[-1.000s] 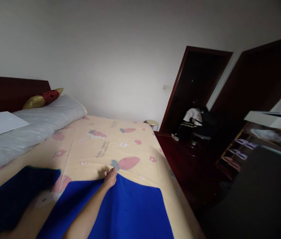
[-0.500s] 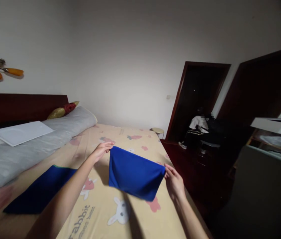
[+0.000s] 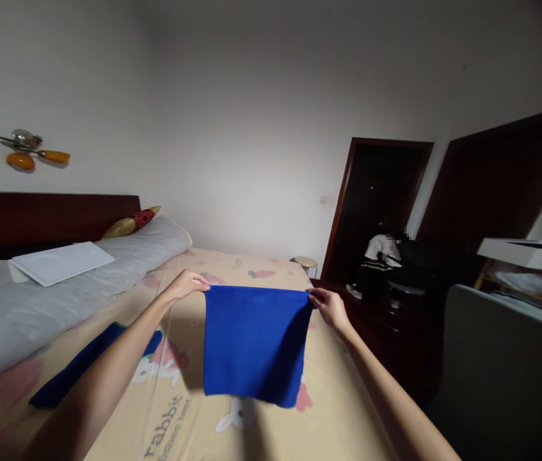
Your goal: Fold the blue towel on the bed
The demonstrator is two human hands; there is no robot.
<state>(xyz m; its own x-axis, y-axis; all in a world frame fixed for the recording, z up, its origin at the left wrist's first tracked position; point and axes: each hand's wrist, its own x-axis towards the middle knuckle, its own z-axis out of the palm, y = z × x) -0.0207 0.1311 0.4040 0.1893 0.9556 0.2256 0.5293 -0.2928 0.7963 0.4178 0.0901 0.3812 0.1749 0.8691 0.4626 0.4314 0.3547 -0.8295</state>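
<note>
Fingers of the left hand and right hand pinch the blue cloth's top corners, so it hangs flat above the bed.

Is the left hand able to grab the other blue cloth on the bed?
Probably yes, once freed: the left hand grips the held cloth, and the other blue cloth lies uncovered below that arm.

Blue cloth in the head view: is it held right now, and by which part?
Yes. The blue square cloth hangs above the bed, pinched at its two top corners: the left hand holds the left corner, the right hand the right.
</note>
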